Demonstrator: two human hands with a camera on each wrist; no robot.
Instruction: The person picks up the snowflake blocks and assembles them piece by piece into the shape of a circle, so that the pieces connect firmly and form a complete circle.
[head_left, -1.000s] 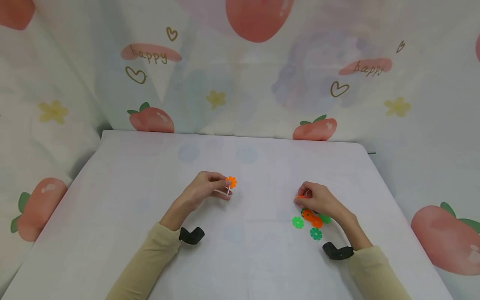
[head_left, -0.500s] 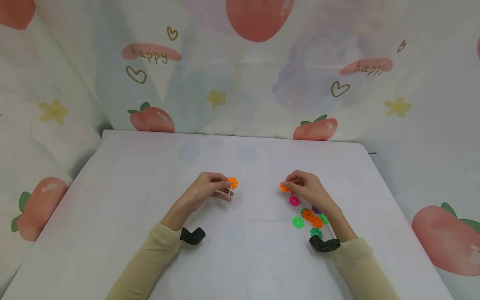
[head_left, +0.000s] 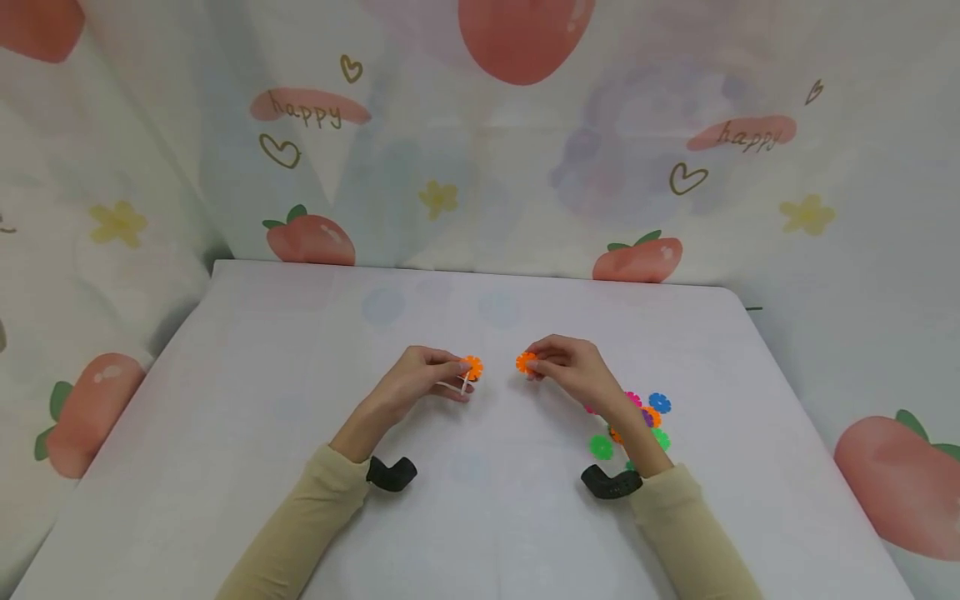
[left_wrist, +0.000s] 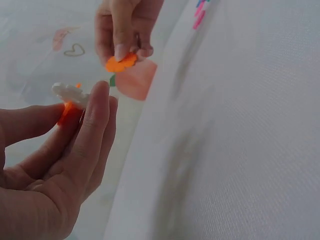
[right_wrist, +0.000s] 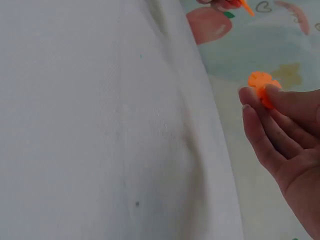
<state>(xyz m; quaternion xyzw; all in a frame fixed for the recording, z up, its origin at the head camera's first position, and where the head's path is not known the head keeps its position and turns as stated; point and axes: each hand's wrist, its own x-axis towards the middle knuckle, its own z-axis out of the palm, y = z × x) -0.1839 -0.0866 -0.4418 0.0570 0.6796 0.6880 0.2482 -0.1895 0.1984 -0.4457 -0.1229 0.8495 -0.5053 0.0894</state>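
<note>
Above the middle of the table, my left hand (head_left: pixel 408 383) pinches an orange notched snowflake disc (head_left: pixel 473 367) with a white disc (left_wrist: pixel 70 94) joined to it at an angle. Facing it from the right, my right hand (head_left: pixel 573 371) holds another orange snowflake disc (right_wrist: pixel 261 81) between thumb and fingers. A short gap separates the two held pieces. Behind my right wrist lie several loose discs, among them a blue disc (head_left: pixel 660 402) and a green disc (head_left: pixel 602 447); the forearm hides part of this group.
A white cloth covers the table (head_left: pixel 300 317). Printed curtains (head_left: pixel 510 167) stand behind it and at both sides. Black wrist mounts (head_left: pixel 392 474) stick out near both sleeves.
My right hand has lifted an orange disc off the loose group and carried it left toward my left hand. My left hand has barely moved and keeps its orange and white discs.
</note>
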